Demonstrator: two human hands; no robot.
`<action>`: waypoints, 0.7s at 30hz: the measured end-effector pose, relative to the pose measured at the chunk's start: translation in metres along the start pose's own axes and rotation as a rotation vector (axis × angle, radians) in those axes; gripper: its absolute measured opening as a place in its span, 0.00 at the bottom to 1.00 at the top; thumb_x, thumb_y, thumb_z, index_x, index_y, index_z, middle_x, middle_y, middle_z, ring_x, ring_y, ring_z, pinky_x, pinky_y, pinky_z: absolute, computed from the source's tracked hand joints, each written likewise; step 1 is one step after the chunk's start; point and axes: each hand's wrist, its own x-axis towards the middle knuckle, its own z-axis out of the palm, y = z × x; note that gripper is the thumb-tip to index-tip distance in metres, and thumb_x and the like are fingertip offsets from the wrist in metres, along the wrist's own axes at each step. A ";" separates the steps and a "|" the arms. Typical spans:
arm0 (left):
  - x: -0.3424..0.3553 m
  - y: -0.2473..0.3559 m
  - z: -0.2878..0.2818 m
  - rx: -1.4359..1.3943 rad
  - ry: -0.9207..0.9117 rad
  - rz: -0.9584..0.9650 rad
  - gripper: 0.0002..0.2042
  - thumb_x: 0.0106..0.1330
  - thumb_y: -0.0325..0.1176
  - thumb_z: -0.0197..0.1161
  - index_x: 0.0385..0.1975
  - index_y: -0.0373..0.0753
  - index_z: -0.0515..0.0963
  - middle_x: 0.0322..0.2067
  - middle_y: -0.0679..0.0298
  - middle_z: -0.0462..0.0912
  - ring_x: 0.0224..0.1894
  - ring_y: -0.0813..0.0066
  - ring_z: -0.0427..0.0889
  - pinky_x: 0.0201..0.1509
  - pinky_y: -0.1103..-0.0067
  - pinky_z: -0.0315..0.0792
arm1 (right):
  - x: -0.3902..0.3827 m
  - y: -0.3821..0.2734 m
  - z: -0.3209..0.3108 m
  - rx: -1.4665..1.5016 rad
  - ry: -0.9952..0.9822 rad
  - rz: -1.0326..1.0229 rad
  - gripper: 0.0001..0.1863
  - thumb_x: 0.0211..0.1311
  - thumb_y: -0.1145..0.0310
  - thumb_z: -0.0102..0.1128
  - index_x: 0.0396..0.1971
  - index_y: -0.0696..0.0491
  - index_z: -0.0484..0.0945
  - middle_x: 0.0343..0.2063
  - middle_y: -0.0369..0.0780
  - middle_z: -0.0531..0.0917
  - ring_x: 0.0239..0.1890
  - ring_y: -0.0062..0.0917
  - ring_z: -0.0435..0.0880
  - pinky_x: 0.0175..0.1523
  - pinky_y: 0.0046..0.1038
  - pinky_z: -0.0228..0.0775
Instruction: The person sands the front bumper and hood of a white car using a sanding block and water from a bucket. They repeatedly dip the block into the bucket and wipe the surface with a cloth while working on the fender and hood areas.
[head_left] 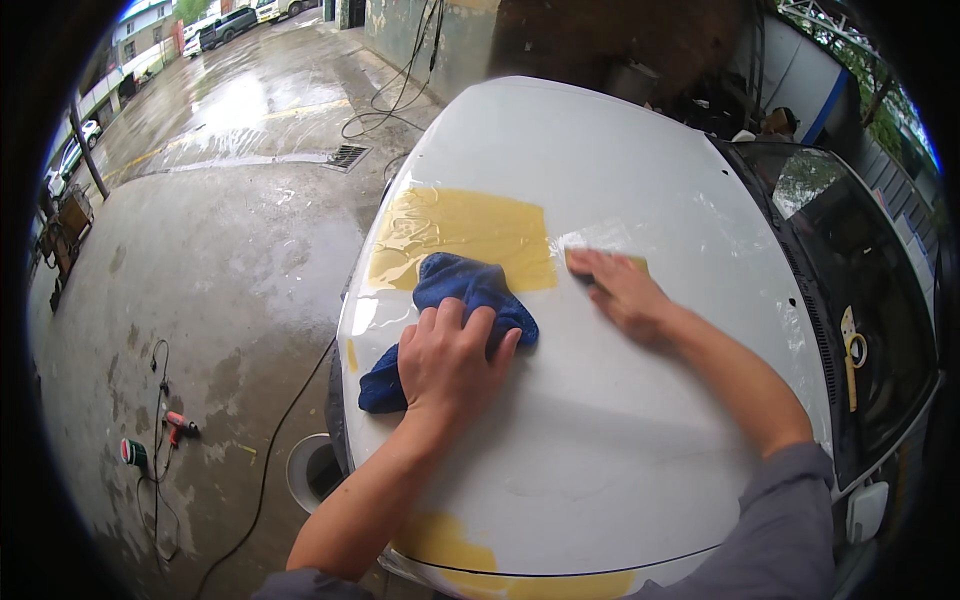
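A white car hood (620,440) spreads out below me, wet in places. My left hand (450,360) is closed on a crumpled blue cloth (465,280), which lies over the hood's left part and touches the lower edge of a glossy, wet yellow patch (465,230). To the right of that patch, my right hand (625,290) presses a small flat pad (637,263) against the hood. The pad shows a yellowish edge and a dark part under the fingers; motion blur and the hand hide most of it.
More yellow patches (445,540) mark the hood's near edge. A windshield (850,270) bounds it on the right, with scissors (855,350) lying there. On the wet concrete floor are a bucket (308,470), a red power tool (180,425), a green can (133,452) and cables (270,465).
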 end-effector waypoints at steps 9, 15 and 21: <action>0.008 0.022 0.006 -0.108 0.016 0.073 0.14 0.58 0.45 0.75 0.38 0.46 0.84 0.37 0.61 0.80 0.42 0.58 0.81 0.47 0.64 0.74 | 0.051 0.041 0.002 -0.158 0.193 0.178 0.31 0.78 0.55 0.43 0.74 0.55 0.60 0.73 0.49 0.65 0.75 0.43 0.62 0.77 0.46 0.50; 0.001 0.007 0.000 -0.011 -0.012 -0.003 0.13 0.59 0.47 0.74 0.37 0.48 0.85 0.37 0.62 0.80 0.43 0.59 0.81 0.47 0.63 0.73 | -0.070 -0.037 0.000 -0.071 -0.113 -0.052 0.33 0.78 0.60 0.46 0.78 0.51 0.55 0.80 0.45 0.54 0.82 0.39 0.49 0.83 0.45 0.37; 0.011 0.034 0.013 -0.105 0.002 0.083 0.12 0.58 0.44 0.75 0.37 0.48 0.85 0.37 0.63 0.80 0.43 0.60 0.81 0.47 0.63 0.73 | 0.058 0.095 -0.030 -0.069 0.196 0.399 0.34 0.80 0.48 0.36 0.78 0.50 0.55 0.79 0.41 0.56 0.81 0.34 0.51 0.82 0.40 0.40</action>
